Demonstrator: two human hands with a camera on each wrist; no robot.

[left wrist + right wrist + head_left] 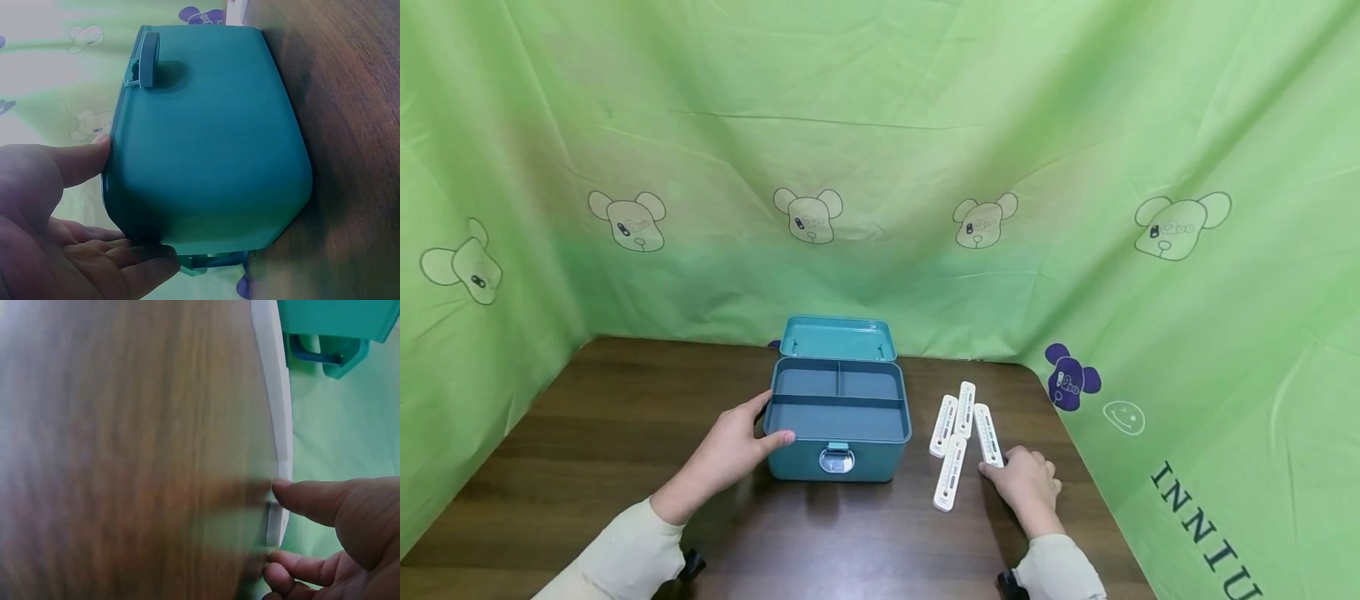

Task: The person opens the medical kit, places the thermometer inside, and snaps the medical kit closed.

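Note:
A teal box (837, 461) stands on the table with its lid (838, 339) tipped back. Inside it is an insert with three bare compartments. My left hand (739, 442) is at the box's left front corner, thumb (87, 161) against the front rim and fairly straight fingers along the left side. Several slim white plastic strips (951, 473) with printed markings lie right of the box. My right hand (1026, 487) pinches the near end of the rightmost white strip (988, 433), thumb on one side and fingertips on the other. That strip lies low at the tabletop.
A metal clasp (837, 458) sits on the box's front. The brown wooden table (647, 400) ends at a green curtain (887, 142) printed with bear heads, which hangs behind and along both sides.

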